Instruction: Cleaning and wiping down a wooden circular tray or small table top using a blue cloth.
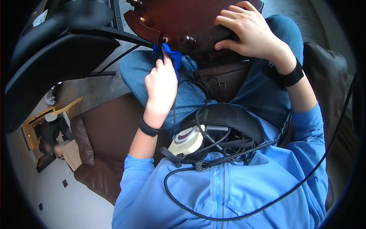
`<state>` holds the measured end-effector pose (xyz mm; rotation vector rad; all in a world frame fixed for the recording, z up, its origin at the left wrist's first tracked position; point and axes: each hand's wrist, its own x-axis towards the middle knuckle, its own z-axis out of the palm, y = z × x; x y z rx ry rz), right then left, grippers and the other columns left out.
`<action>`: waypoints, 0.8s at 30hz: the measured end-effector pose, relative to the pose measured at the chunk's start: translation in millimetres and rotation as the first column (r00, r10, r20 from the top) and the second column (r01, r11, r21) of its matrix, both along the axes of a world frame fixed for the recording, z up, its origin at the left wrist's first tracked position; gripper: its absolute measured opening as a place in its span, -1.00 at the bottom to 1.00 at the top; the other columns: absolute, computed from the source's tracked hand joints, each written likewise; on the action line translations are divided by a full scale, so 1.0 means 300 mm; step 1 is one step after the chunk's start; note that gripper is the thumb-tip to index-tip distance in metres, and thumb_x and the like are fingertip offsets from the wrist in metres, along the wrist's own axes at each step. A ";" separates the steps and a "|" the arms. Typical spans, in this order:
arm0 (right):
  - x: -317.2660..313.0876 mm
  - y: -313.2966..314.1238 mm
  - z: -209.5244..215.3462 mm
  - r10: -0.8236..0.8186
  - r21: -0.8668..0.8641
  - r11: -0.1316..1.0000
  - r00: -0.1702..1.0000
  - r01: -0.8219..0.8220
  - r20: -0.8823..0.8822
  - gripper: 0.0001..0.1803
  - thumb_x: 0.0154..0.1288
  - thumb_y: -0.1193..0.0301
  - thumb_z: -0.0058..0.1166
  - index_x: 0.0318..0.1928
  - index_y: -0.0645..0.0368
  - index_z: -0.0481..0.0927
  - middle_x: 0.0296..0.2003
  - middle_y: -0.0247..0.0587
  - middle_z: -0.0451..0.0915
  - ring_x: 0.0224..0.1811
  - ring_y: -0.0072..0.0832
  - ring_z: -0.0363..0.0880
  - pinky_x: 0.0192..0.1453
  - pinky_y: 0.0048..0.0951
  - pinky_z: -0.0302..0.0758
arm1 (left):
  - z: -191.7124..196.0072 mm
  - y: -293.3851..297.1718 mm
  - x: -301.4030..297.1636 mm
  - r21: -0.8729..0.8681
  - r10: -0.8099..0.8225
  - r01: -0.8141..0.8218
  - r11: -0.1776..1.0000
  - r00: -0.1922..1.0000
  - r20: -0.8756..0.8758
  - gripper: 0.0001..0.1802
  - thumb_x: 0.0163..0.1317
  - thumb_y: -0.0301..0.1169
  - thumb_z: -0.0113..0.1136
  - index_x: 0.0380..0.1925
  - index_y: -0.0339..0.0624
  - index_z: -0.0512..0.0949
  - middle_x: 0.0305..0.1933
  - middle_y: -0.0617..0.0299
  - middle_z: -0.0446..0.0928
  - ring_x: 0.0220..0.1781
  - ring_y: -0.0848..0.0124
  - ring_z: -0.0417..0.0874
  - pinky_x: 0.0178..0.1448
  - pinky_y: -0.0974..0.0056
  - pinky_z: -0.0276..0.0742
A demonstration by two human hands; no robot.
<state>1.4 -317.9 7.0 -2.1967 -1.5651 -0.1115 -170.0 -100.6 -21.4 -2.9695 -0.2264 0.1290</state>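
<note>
Before my knees is a dark reddish-brown wooden piece (183,19) with a rounded knob (188,41), a curved strip (143,28) and small light pegs. My left hand (161,80) pinches a bright blue cloth (173,57) at its near left edge, the index finger stretched out and pressing into the cloth beside a peg (165,39). On the right, my right hand (249,34) grips a dark part of the wood, thumb apart from the bent fingers. What lies under its palm is hidden.
A black chair (57,68) with a metal frame stands at the left. Beneath me is a brown sofa (110,129). A pale round-dialled device (187,139) and a black cord (244,218) lie over my lap and jacket. A person (53,133) is far left.
</note>
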 end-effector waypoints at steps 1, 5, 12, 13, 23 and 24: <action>-0.002 0.000 0.004 -0.010 -0.001 1.000 1.000 0.010 -0.001 -0.57 0.06 0.01 0.25 -0.27 0.09 0.57 -0.40 -0.29 0.52 -0.22 -0.36 0.51 -0.03 -0.31 0.28 | 0.002 -0.011 -0.005 0.000 -0.002 0.002 1.000 1.000 -0.002 -0.38 0.09 -0.48 0.18 0.21 -0.35 0.33 -0.26 -0.02 0.58 -0.33 0.07 0.70 -0.26 0.08 0.65; -0.010 0.008 0.017 -0.019 0.010 1.000 1.000 0.019 0.009 -0.57 0.04 0.01 0.26 -0.27 0.08 0.57 -0.40 -0.31 0.51 -0.25 -0.37 0.50 -0.02 -0.31 0.28 | 0.020 -0.028 0.024 -0.101 -0.003 0.003 0.995 1.000 -0.004 -0.38 0.09 -0.47 0.16 0.22 -0.34 0.33 -0.27 -0.01 0.58 -0.35 0.04 0.70 -0.27 0.04 0.64; -0.013 0.003 0.033 -0.033 0.008 0.999 0.999 0.033 -0.021 -0.57 0.01 0.02 0.28 -0.29 0.07 0.57 -0.42 -0.32 0.50 -0.28 -0.38 0.49 -0.02 -0.32 0.29 | 0.040 -0.008 0.057 -0.217 0.105 -0.116 0.969 0.992 -0.065 -0.45 0.11 -0.42 0.11 0.17 -0.25 0.37 -0.28 -0.08 0.62 -0.30 -0.09 0.67 -0.16 -0.05 0.61; -0.008 0.003 0.024 -0.040 0.005 0.999 0.999 0.040 -0.021 -0.57 0.01 0.02 0.28 -0.29 0.07 0.57 -0.42 -0.32 0.50 -0.28 -0.38 0.49 -0.02 -0.32 0.29 | 0.044 -0.022 0.033 -0.234 0.160 -0.183 0.955 0.981 -0.111 -0.42 0.11 -0.40 0.10 0.20 -0.20 0.36 -0.28 -0.11 0.62 -0.26 -0.12 0.65 -0.11 -0.08 0.58; -0.012 0.010 0.019 -0.022 0.048 0.999 1.000 0.022 0.008 -0.57 -0.02 0.02 0.29 -0.30 0.07 0.57 -0.44 -0.33 0.48 -0.32 -0.37 0.48 -0.06 -0.33 0.29 | 0.044 -0.047 0.052 -0.328 0.211 -0.223 0.918 0.975 -0.073 -0.51 0.12 -0.39 0.10 0.09 -0.30 0.42 -0.35 -0.21 0.60 -0.26 -0.15 0.64 -0.13 -0.10 0.58; -0.011 0.011 0.019 -0.026 0.013 1.000 0.999 0.027 -0.023 -0.57 -0.02 0.02 0.29 -0.30 0.07 0.57 -0.44 -0.33 0.48 -0.32 -0.37 0.48 -0.06 -0.33 0.29 | 0.049 -0.062 0.027 -0.314 0.238 -0.259 0.914 0.966 -0.105 -0.47 0.11 -0.39 0.13 0.13 -0.29 0.40 -0.33 -0.20 0.61 -0.25 -0.13 0.66 -0.11 -0.08 0.58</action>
